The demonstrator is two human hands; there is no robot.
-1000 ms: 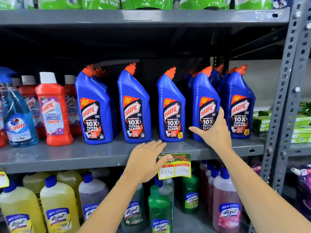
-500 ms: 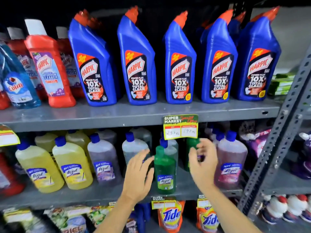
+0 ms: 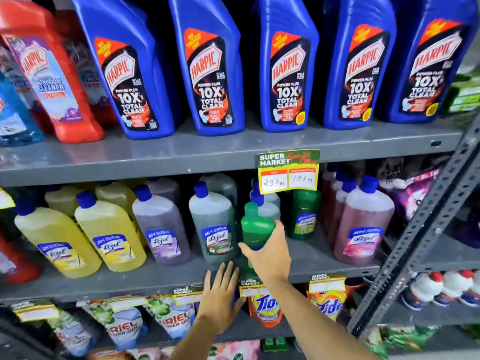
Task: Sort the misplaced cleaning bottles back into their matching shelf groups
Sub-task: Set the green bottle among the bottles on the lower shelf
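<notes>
My right hand (image 3: pixel 270 253) is closed around a small green Lizol bottle (image 3: pixel 255 226) at the front of the middle shelf (image 3: pixel 155 280). This bottle stands among clear grey-green Lizol bottles (image 3: pixel 215 227). A second green bottle (image 3: pixel 305 213) stands further back to its right, beside pink Lizol bottles (image 3: pixel 362 224). My left hand (image 3: pixel 220 300) lies flat with fingers spread on the shelf's front edge, below the held bottle, holding nothing. Yellow Lizol bottles (image 3: pixel 109 235) and a purple one (image 3: pixel 161 227) stand to the left.
Blue Harpic bottles (image 3: pixel 207 68) and a red Harpic bottle (image 3: pixel 49 74) fill the upper shelf. A price tag (image 3: pixel 288 171) hangs above the green bottle. Tide (image 3: pixel 265 305) and Ariel pouches (image 3: pixel 124 326) hang below. A perforated grey upright (image 3: pixel 426 224) slants at the right.
The view dropped from the Harpic shelf to the Lizol shelf. My right hand closed on the small green bottle. My left hand lowered onto the shelf's front edge.
</notes>
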